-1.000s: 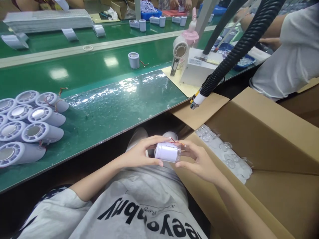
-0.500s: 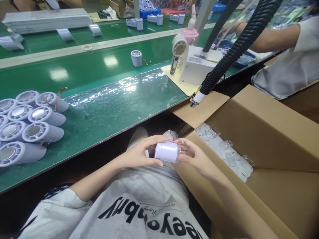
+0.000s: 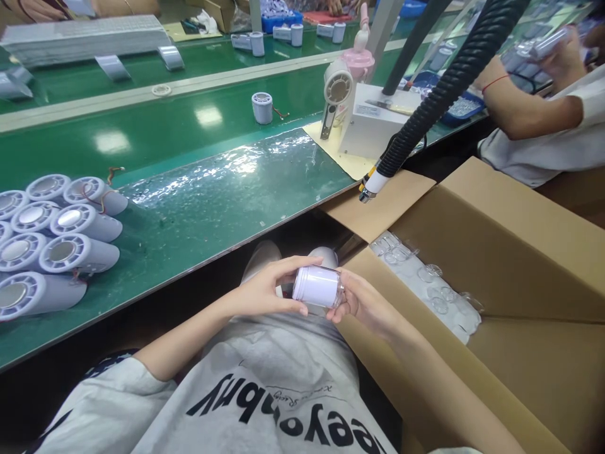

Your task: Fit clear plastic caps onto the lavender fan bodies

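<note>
Left hand (image 3: 265,291), right hand (image 3: 366,301) — grip snug on lilac cylinder (image 3: 316,287), sideways between them, near bench (image 3: 222,208). Looks like mid-adjust at clear end (image 3: 339,290) — next move prob needs left steady, right gentle.

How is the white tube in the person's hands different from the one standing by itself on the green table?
The held tube lies sideways between the left hand and right hand; the lone tube stands upright on the green table. The lone tube has thin wires sticking out; none show on the held tube. The lone tube's ringed end faces up; the held tube's plain side does. Both are pale and rounded.
</note>
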Motion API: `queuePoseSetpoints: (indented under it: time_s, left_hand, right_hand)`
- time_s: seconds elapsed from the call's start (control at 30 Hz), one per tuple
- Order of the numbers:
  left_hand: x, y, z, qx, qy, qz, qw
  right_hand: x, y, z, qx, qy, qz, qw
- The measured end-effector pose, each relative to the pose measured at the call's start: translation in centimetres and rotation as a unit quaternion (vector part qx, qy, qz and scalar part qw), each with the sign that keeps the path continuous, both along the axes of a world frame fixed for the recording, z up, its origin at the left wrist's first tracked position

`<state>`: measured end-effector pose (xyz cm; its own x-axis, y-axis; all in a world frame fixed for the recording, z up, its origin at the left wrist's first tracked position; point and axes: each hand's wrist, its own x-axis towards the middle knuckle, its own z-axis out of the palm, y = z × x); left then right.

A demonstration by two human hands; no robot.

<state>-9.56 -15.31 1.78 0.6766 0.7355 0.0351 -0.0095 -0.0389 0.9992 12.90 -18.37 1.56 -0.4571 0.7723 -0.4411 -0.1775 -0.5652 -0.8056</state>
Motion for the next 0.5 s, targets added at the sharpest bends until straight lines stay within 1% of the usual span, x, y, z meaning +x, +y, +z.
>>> queuePoseSetpoints:
  time_s: [0.13,0.27,0.33,0.4,0.5]
  left_hand:
    - [0.1,0.1,-0.2,-0.040,-0.020,-0.003,0.999]
    - [0.8,1.0,-0.9,-0.117,-0.050,0.005,0.992]
    - [1.7,2.4,-1.5,-0.151,-0.059,0.015,0.987]
    - [3.1,4.5,-2.1,-0.162,-0.060,0.030,0.985]
    - [5.9,8.5,-2.5,-0.155,-0.052,0.045,0.986]
  right_hand:
    - [0.0,-0.1,-0.4,-0.025,0.024,-0.003,0.999]
    - [0.0,0.5,-1.3,-0.075,0.052,-0.018,0.996]
    - [0.0,1.3,-2.2,-0.109,0.092,-0.061,0.988]
    - [0.0,2.6,-3.3,-0.126,0.135,-0.123,0.975]
    - [0.5,5.2,-4.8,-0.108,0.171,-0.192,0.960]
